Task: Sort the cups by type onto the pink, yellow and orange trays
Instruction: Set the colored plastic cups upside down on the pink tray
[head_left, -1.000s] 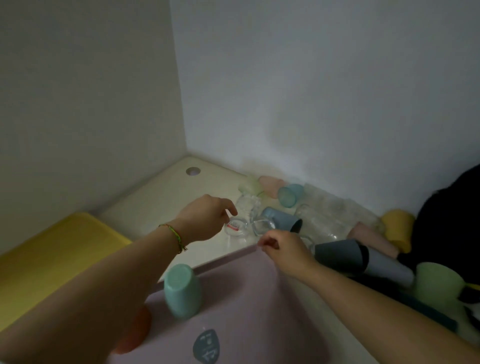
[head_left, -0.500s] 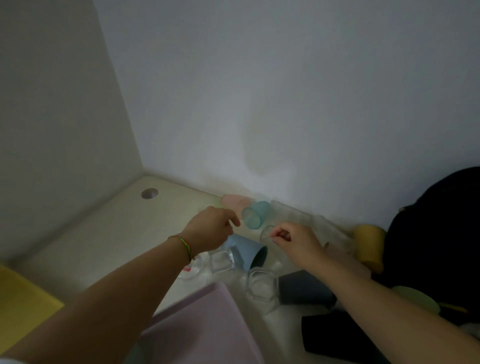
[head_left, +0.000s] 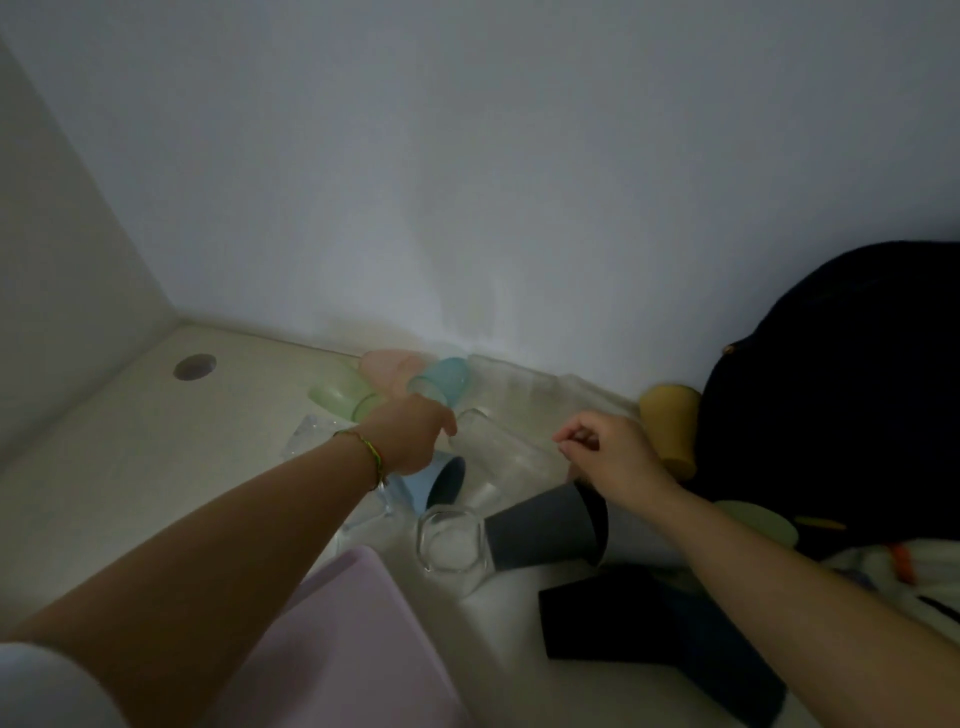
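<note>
A corner of the pink tray (head_left: 358, 639) lies nearest, on the table (head_left: 104, 467). Just past it a glass (head_left: 449, 543) stands upright, touching a grey cup (head_left: 540, 530) that lies on its side with its mouth to the right. Beyond the glass a blue cup (head_left: 441, 483) lies on its side, its mouth toward the camera.

Over the blue cup, the clear cup (head_left: 498, 452) spans the gap between both hands. Its long axis runs left to right, the right end a little lower; which end is the mouth is too faint to tell. The left hand (head_left: 410, 436) has its thumb at the cup's left end; its fingers are hidden, so its grip cannot be told. The right hand (head_left: 608, 452) is curled, forefinger and thumb pinching the cup's right end.

Further back, a green cup (head_left: 343, 395), pink cup (head_left: 389, 366) and teal cup (head_left: 441, 382) lie on their sides by the wall (head_left: 467, 208); a yellow cup (head_left: 670, 421) sits to the right.
</note>
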